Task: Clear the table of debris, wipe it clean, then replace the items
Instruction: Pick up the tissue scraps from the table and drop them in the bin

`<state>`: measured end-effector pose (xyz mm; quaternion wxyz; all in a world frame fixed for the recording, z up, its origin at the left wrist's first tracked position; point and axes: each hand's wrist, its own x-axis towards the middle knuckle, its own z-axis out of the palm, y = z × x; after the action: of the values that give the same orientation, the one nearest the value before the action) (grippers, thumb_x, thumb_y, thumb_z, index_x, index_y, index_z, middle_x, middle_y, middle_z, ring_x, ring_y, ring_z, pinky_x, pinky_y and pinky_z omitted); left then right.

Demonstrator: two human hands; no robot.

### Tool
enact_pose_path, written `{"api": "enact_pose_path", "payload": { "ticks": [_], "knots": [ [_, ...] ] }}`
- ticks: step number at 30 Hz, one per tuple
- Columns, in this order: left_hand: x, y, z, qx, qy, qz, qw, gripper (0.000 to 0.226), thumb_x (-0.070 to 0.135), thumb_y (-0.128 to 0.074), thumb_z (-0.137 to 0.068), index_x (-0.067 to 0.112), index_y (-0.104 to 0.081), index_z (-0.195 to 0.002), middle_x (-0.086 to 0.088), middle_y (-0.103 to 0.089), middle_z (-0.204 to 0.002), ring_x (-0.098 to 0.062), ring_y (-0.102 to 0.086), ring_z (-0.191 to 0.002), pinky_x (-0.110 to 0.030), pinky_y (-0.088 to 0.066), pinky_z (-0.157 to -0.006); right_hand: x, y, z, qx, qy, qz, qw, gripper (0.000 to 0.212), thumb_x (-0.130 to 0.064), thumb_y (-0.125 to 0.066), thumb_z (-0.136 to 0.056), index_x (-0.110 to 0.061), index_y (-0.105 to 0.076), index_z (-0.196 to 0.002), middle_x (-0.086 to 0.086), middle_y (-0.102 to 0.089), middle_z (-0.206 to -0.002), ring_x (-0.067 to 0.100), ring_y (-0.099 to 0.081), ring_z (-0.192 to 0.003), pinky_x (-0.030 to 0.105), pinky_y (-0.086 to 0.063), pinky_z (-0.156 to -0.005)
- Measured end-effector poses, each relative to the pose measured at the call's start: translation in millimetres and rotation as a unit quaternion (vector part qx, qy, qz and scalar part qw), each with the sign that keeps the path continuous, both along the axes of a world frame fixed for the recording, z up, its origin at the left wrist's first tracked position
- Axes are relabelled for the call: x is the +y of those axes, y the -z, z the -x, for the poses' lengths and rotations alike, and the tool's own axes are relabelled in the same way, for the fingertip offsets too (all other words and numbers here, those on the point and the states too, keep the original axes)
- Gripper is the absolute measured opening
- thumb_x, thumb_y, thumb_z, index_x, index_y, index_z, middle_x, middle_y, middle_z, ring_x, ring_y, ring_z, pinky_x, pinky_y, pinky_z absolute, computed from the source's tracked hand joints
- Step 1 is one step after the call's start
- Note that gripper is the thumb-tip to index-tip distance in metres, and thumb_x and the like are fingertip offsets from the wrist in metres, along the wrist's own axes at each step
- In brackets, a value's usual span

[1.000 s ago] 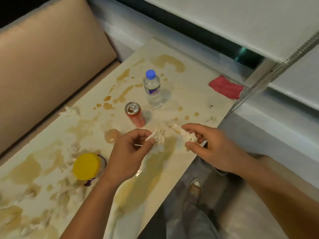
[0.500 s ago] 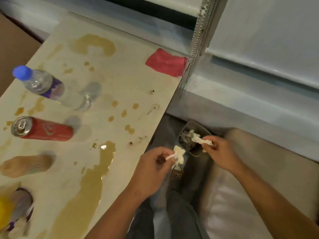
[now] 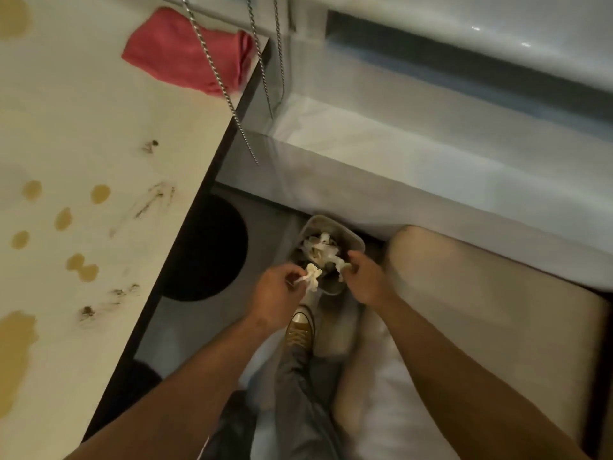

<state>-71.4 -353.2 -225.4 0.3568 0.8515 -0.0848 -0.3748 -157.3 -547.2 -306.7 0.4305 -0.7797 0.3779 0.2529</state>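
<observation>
A small grey bin (image 3: pixel 351 236) stands on the floor beside the table, with crumpled tissue inside. My left hand (image 3: pixel 277 295) pinches a scrap of white tissue (image 3: pixel 311 276) over the bin's near edge. My right hand (image 3: pixel 366 282) grips another piece of tissue (image 3: pixel 341 266) just above the bin. The pale table (image 3: pixel 99 144) fills the left side, marked with brown spill patches (image 3: pixel 15 356), drops and dark smears. A red cloth (image 3: pixel 185 58) lies at the table's far corner.
Metal blind chains (image 3: pixel 229 104) hang over the table's far corner. A beige seat cushion (image 3: pixel 481 293) is on the right. My leg and a tan shoe (image 3: pixel 300 330) are below the bin. A black round table base (image 3: pixel 212 254) sits under the table edge.
Both hands have carried the tissue scraps off the table and down to the bin. The view swung right, so the bottle, can and yellow lid are out of sight.
</observation>
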Motion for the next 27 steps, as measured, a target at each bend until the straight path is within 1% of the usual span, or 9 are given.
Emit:
{"api": "enact_pose_path", "payload": {
  "ticks": [3,6,9,12,14,17,21,24,27],
  "knots": [
    [-17.3,25.0,-7.6,-0.017,0.035,-0.024,0.999,0.016,0.017,-0.072,-0.091,0.033,-0.07,-0.091,0.017,-0.066,-0.081,0.0,-0.061,-0.075,-0.015,-0.044,-0.067,-2.7,9.4,6.1,0.016,-0.013,-0.013,1.0,0.056,-0.03,-0.057,-0.103,-0.017,-0.039,-0.155,0.006,-0.056,-0.146,0.025,-0.055,-0.131,0.027,-0.041,-0.099],
    [-36.3,42.6,-16.9,-0.038,0.056,-0.043,0.997,0.018,0.018,-0.071,-0.092,0.026,-0.073,-0.108,0.011,-0.068,-0.095,-0.005,-0.062,-0.083,-0.01,-0.041,-0.067,0.6,12.1,20.4,0.009,-0.008,-0.031,0.999,0.05,-0.027,-0.059,-0.102,-0.018,-0.047,-0.15,0.003,-0.059,-0.143,0.021,-0.058,-0.127,0.026,-0.043,-0.1],
    [-49.6,50.7,-23.0,-0.038,0.079,-0.055,0.995,0.032,0.02,-0.073,-0.09,0.026,-0.068,-0.121,0.005,-0.067,-0.116,-0.013,-0.063,-0.103,-0.024,-0.051,-0.087,5.4,9.6,41.2,-0.004,0.008,-0.042,0.999,0.042,-0.026,-0.062,-0.101,-0.018,-0.056,-0.141,0.002,-0.066,-0.131,0.016,-0.064,-0.116,0.024,-0.049,-0.095],
    [-52.4,42.4,-27.2,-0.038,0.097,-0.05,0.993,0.036,0.024,-0.073,-0.089,0.028,-0.067,-0.124,0.002,-0.063,-0.125,-0.017,-0.062,-0.108,-0.035,-0.055,-0.095,9.9,-5.4,56.9,-0.019,0.014,-0.033,0.999,0.035,-0.023,-0.064,-0.1,-0.014,-0.062,-0.133,-0.001,-0.068,-0.116,0.016,-0.067,-0.108,0.006,-0.045,-0.079],
    [-47.7,27.9,-28.1,-0.049,0.102,-0.037,0.993,0.031,0.025,-0.073,-0.088,0.03,-0.068,-0.119,0.002,-0.063,-0.121,-0.017,-0.064,-0.103,-0.038,-0.057,-0.092,12.4,-24.4,60.8,-0.027,0.012,-0.029,0.999,0.033,-0.023,-0.063,-0.1,-0.016,-0.062,-0.133,-0.004,-0.067,-0.113,0.009,-0.065,-0.103,0.001,-0.043,-0.074],
    [-30.7,-4.3,-27.1,-0.063,0.135,-0.015,0.989,0.024,0.028,-0.072,-0.089,0.031,-0.069,-0.113,0.003,-0.062,-0.116,-0.014,-0.063,-0.098,-0.035,-0.057,-0.088,17.8,-59.6,58.5,-0.044,-0.01,-0.023,0.999,0.033,-0.026,-0.062,-0.101,-0.025,-0.06,-0.134,-0.011,-0.066,-0.116,0.0,-0.061,-0.101,0.001,-0.041,-0.074],
    [5.4,-69.1,-27.0,-0.08,0.19,0.022,0.978,0.022,0.031,-0.07,-0.091,0.033,-0.066,-0.112,0.01,-0.058,-0.113,-0.009,-0.059,-0.098,-0.031,-0.054,-0.088,30.2,-118.3,38.8,-0.101,-0.028,-0.022,0.994,0.032,-0.026,-0.065,-0.099,-0.03,-0.062,-0.131,-0.015,-0.069,-0.113,-0.003,-0.065,-0.101,0.012,-0.048,-0.088],
    [43.7,-125.6,-22.1,-0.094,0.175,0.051,0.979,0.024,0.028,-0.069,-0.092,0.028,-0.067,-0.116,0.008,-0.06,-0.111,-0.009,-0.06,-0.098,-0.028,-0.052,-0.089,48.9,-171.4,18.1,-0.151,-0.039,-0.021,0.988,0.031,-0.022,-0.07,-0.096,-0.047,-0.063,-0.114,-0.014,-0.072,-0.111,-0.002,-0.068,-0.099,0.022,-0.054,-0.091],
    [84.9,-169.0,-13.8,-0.122,0.171,0.059,0.976,0.023,0.033,-0.066,-0.093,0.032,-0.065,-0.117,0.009,-0.061,-0.11,-0.008,-0.059,-0.096,-0.034,-0.053,-0.088,74.0,-225.6,-4.1,-0.191,-0.051,-0.017,0.98,0.037,-0.017,-0.07,-0.095,-0.052,-0.062,-0.106,-0.019,-0.071,-0.11,-0.004,-0.068,-0.101,0.018,-0.053,-0.09]
  ]
}}
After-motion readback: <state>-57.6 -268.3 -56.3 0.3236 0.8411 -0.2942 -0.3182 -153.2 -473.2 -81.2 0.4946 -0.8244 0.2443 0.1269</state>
